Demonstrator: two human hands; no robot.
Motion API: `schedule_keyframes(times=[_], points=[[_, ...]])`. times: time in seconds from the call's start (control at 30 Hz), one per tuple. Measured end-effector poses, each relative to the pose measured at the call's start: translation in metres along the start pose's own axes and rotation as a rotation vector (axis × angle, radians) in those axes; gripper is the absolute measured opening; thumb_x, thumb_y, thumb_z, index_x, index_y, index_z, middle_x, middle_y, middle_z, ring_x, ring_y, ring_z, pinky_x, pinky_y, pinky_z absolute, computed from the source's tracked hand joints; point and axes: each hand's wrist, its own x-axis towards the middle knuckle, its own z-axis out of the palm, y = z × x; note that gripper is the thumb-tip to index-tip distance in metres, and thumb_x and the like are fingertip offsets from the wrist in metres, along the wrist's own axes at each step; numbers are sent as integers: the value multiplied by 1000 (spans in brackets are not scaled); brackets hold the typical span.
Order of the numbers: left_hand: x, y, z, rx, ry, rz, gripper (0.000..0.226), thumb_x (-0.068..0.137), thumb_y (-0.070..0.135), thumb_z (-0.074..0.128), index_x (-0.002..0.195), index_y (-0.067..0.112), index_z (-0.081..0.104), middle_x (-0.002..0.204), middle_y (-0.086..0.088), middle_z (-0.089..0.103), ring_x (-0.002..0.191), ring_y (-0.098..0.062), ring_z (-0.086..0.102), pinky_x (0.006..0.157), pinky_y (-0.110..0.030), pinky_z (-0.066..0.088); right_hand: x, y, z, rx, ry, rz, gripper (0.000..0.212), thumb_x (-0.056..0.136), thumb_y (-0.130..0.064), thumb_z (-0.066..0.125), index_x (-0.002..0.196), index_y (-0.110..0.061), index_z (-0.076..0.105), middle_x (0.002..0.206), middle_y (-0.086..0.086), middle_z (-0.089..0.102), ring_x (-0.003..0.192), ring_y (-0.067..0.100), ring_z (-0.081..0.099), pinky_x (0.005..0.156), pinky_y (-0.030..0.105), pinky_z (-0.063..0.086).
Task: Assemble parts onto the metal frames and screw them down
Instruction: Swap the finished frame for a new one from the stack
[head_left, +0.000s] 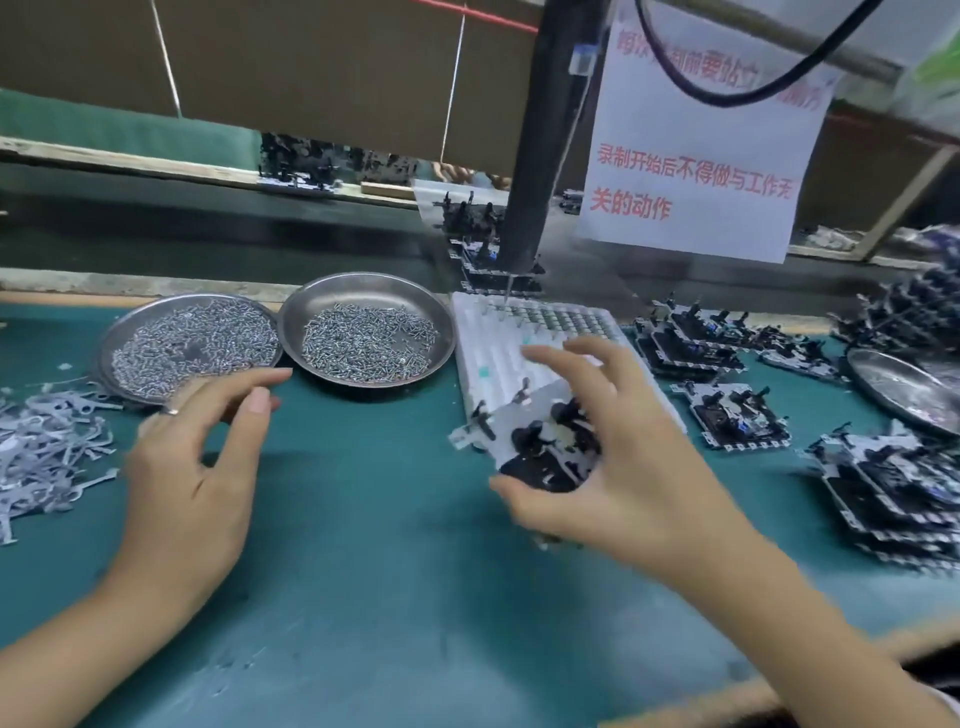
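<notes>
My right hand (618, 457) grips a metal frame (530, 436) with black parts on it, thumb below and fingers over its top, tilted above the green mat. My left hand (192, 462) hovers over the mat with fingers loosely spread and holds nothing; a ring sits on one finger. Two round steel dishes of small screws (192, 345) (369, 340) stand just beyond the left hand. A white screw-holding block (519, 343) lies behind the held frame. The black electric screwdriver (540, 156) hangs above that block.
A heap of loose grey metal pieces (41, 457) lies at the left edge. Assembled frames are stacked at the right (893, 493) (691, 343), one lying alone (732, 415). Another steel dish (904, 389) sits far right. A paper notice (701, 156) hangs behind.
</notes>
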Motion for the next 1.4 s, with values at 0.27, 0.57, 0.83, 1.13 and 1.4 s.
schedule_keyframes(times=[0.27, 0.57, 0.83, 1.13, 1.4], points=[[-1, -7, 2, 5, -12, 16, 21, 92, 44, 41, 99, 56, 57, 94, 27, 59, 87, 7, 54, 84, -16, 40, 35, 146, -80, -359, 110, 424, 71, 66, -42, 79, 130, -30, 50, 138, 8, 36, 122, 23, 41, 99, 41, 38], [-1, -3, 2, 47, -36, 37, 18, 89, 41, 43, 99, 50, 56, 95, 17, 62, 87, 12, 52, 85, -5, 33, 51, 214, -73, -272, -32, 524, 57, 62, -39, 86, 113, -26, 62, 132, 11, 38, 115, 27, 43, 93, 37, 37], [-1, -6, 3, 62, -44, 22, 20, 89, 44, 42, 96, 55, 57, 96, 25, 60, 89, 13, 52, 83, -14, 36, 44, 223, -63, -210, -103, 617, 72, 71, -45, 78, 134, -32, 45, 141, 14, 33, 130, 32, 32, 108, 53, 30], [-1, 4, 3, 91, -62, 30, 18, 90, 42, 42, 98, 52, 56, 99, 18, 61, 90, 13, 51, 87, -10, 34, 50, 106, 3, -116, 370, -106, 16, 86, -7, 64, 100, -1, 69, 105, 13, 64, 101, 28, 60, 90, 28, 42], [5, 22, 3, 365, -201, 70, 41, 86, 42, 41, 114, 22, 63, 98, 11, 57, 93, -13, 53, 93, -43, 36, 68, 26, 97, -148, 254, -440, 20, 76, -4, 70, 94, 3, 69, 90, 17, 68, 78, 34, 64, 63, 41, 53]])
